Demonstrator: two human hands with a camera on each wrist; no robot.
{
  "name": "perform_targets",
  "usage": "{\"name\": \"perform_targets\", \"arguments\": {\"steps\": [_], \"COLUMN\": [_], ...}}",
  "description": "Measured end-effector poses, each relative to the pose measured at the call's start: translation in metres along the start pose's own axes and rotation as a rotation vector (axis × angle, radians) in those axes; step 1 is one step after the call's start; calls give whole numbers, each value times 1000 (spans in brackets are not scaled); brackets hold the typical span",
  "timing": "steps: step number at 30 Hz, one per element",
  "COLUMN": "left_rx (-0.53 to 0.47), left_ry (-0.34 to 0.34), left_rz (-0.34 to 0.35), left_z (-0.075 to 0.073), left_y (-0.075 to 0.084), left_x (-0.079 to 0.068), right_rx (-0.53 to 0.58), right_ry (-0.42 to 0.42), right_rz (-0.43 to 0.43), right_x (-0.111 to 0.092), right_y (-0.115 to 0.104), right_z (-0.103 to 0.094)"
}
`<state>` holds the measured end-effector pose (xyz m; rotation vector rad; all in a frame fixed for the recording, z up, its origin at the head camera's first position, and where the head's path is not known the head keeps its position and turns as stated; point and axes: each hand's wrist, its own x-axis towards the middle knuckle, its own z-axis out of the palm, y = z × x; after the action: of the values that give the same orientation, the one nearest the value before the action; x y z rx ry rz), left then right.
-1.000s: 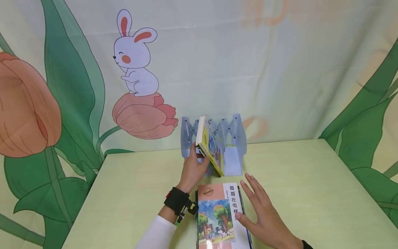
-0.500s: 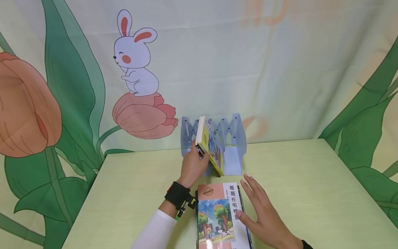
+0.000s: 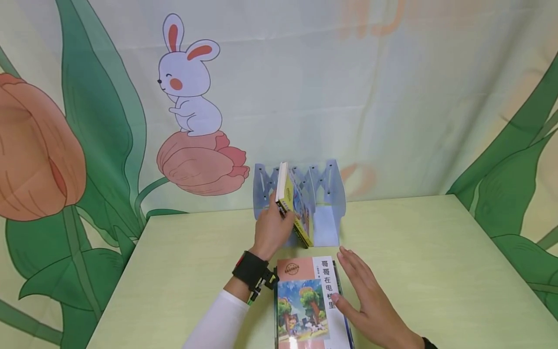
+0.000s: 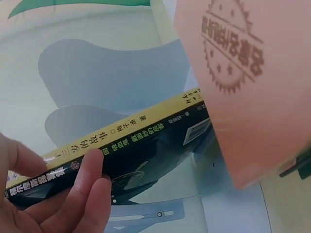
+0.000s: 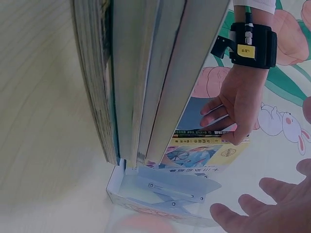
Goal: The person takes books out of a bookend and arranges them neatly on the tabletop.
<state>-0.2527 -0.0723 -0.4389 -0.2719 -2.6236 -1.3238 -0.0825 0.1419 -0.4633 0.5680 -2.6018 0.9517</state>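
My left hand grips two books together by their spines, a yellow-spined book and a black-spined book. They stand tilted in a pale blue book rack, leaning toward its left side at the top. In the left wrist view the thumb is over the yellow spine and the fingers reach the black one. My right hand is spread, fingers extended, beside the right edge of a stack of books. A pink-and-white book tops that stack and lies face up.
The rack stands at the table's back edge, in front of a printed cloth backdrop with a rabbit and tulips. Its right slot shows a bare bottom. The pale green table extends to both sides of the stack. A black camera band circles the left wrist.
The two books in my left hand have shifted very slightly to the right at the top. My right fingers have drawn a little closer together and lower. The stack has stayed put.
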Motion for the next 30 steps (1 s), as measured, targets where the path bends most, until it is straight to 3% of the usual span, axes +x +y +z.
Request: {"name": "perform_targets", "arguments": {"steps": [13, 30], "left_rx": [-9, -103], "left_ry": [64, 61], "left_rz": [35, 43], "left_z": [2, -3], "left_y": [-2, 0], "left_x": [5, -4], "right_rx": [-20, -25], "right_ry": [16, -30], "right_rz": [-9, 6], "right_x": [-1, -5], "right_y": [1, 4], "right_z": [3, 4]}}
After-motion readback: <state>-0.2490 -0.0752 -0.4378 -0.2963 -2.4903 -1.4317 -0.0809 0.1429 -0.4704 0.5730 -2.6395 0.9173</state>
